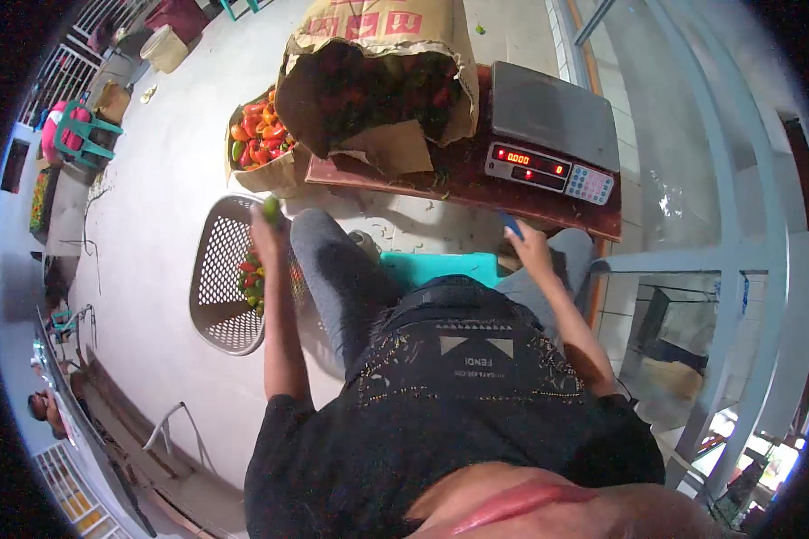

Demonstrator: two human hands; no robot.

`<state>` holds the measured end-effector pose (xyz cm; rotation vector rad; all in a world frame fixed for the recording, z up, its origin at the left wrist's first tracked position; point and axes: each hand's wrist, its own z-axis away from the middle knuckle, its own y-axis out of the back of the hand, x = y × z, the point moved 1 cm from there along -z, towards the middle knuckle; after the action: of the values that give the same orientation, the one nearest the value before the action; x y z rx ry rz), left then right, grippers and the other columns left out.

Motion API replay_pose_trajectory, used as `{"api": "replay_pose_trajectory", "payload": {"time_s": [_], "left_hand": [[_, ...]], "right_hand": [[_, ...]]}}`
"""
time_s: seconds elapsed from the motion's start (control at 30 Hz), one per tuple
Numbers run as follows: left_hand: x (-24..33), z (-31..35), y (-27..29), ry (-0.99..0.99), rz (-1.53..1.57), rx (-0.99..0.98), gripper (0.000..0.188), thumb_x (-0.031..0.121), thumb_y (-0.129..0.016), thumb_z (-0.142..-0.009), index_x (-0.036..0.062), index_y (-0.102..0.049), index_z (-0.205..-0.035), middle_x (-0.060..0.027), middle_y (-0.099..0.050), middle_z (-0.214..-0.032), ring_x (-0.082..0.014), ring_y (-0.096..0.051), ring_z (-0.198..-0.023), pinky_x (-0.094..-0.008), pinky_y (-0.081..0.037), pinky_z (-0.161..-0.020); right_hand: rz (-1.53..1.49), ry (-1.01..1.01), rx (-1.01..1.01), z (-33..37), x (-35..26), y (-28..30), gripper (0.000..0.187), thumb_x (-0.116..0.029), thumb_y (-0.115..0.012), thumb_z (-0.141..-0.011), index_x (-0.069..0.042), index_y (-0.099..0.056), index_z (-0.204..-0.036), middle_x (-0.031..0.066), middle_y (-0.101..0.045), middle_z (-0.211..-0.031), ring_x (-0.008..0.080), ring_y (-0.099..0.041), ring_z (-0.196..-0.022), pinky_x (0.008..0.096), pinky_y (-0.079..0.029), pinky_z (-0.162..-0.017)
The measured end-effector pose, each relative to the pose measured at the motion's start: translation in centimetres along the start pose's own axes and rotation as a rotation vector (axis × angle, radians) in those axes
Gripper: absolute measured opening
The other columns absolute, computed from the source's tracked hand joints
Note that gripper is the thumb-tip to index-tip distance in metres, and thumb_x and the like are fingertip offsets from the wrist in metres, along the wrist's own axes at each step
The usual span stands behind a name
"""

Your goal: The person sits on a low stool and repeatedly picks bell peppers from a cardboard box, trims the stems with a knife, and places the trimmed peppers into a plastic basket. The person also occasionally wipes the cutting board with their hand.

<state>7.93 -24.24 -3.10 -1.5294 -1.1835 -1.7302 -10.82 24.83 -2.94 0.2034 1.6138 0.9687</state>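
My left hand [265,235] is above the rim of a grey-brown plastic basket [216,278], its fingers closed on a green pepper [271,208]. Red and green peppers [253,289] lie in the basket, partly covered by my forearm. My right hand [532,251], by my right knee, grips a slim blue object [511,224]; its kind is too small to make out. In front of me, a large torn paper sack [377,49] lies open toward me on a low red-brown table [377,180], with dark green and red peppers [382,94] inside.
A digital scale [557,117] with a bare metal plate stands on the table's right. Left of the sack is another paper bag of red and orange peppers [261,135]. A teal stool [440,267] is between my legs. Metal framing [692,260] runs along the right.
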Motion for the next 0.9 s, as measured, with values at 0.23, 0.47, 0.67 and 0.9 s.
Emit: {"api": "replay_pose_trajectory", "payload": {"time_s": [0.23, 0.47, 0.67, 0.9], "left_hand": [[-9.6, -2.0, 9.1, 0.185, -0.902, 0.253, 0.074, 0.049, -0.056, -0.081, -0.0067, -0.041, -0.128, -0.0327, -0.045, -0.122, -0.0415, -0.043, -0.116, -0.0454, -0.039, -0.093], [3.9, -0.3, -10.8, -0.371, -0.040, -0.522, 0.032, 0.001, -0.057, -0.082, -0.0024, -0.055, -0.113, -0.0143, -0.062, -0.101, -0.0232, -0.059, -0.096, -0.0321, -0.047, -0.085], [9.6, -7.8, -22.1, -0.653, -0.701, -0.350, 0.026, 0.010, -0.050, -0.083, 0.0043, -0.056, -0.108, -0.0231, -0.059, -0.101, -0.0367, -0.057, -0.095, -0.0452, -0.046, -0.076], [5.5, -14.1, -26.8, -0.674, -0.843, -0.388, 0.027, 0.011, -0.050, -0.085, 0.0034, -0.054, -0.111, -0.0222, -0.059, -0.101, -0.0343, -0.057, -0.095, -0.0427, -0.046, -0.078]], "right_hand": [[0.231, -0.119, 0.226, 3.8, 4.8, 5.9, 0.020, -0.020, -0.057, -0.086, -0.003, -0.058, -0.098, 0.0232, -0.059, -0.072, 0.0402, -0.059, -0.071, 0.0448, -0.043, -0.058], [0.418, -0.071, 0.364, 5.3, 5.8, 5.0, 0.016, -0.011, -0.061, -0.080, -0.005, -0.054, -0.093, 0.0211, -0.060, -0.074, 0.0402, -0.059, -0.070, 0.0482, -0.044, -0.058], [0.451, -0.067, 0.331, 4.3, 6.0, 4.8, 0.022, -0.011, -0.061, -0.080, -0.004, -0.056, -0.100, 0.0202, -0.060, -0.074, 0.0389, -0.060, -0.070, 0.0463, -0.046, -0.059], [0.498, -0.112, 0.402, 4.1, 5.8, 4.6, 0.019, -0.009, -0.060, -0.080, -0.005, -0.058, -0.098, 0.0186, -0.059, -0.073, 0.0387, -0.059, -0.069, 0.0452, -0.045, -0.060]]}}
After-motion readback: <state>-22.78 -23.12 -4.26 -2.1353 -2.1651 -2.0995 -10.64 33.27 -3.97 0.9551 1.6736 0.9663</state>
